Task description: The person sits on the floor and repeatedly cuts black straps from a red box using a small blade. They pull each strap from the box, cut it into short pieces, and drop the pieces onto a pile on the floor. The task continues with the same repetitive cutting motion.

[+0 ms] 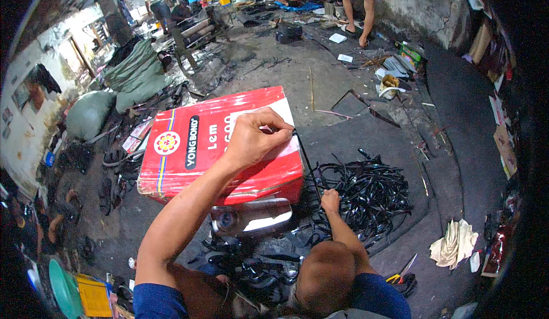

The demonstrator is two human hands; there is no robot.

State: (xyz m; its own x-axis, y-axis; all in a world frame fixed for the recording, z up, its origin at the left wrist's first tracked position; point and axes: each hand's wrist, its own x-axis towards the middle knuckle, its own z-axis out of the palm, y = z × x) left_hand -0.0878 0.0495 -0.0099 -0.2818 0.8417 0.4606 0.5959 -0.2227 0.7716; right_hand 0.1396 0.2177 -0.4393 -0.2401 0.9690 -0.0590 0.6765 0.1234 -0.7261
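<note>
My left hand [260,137] is raised over the top of a large red cardboard box [209,190], thumb and forefinger pinched on the upper end of a thin black strip [306,156]. That strip slants down past the box's right side to my right hand [330,200], which is closed around its lower part. Beside and beyond my right hand lies a tangled heap of glossy black strips [372,196] on the dark floor. Under the box's near edge shows a shiny metal container [251,217]. More black pieces [260,276] lie close to my legs.
Scissors [402,270] and a crumpled cream cloth [453,243] lie at the right. A green basin [63,289] and yellow crate [94,297] stand at the lower left. Stuffed sacks [90,115] lean at the left; a person [360,4] stands at the far right.
</note>
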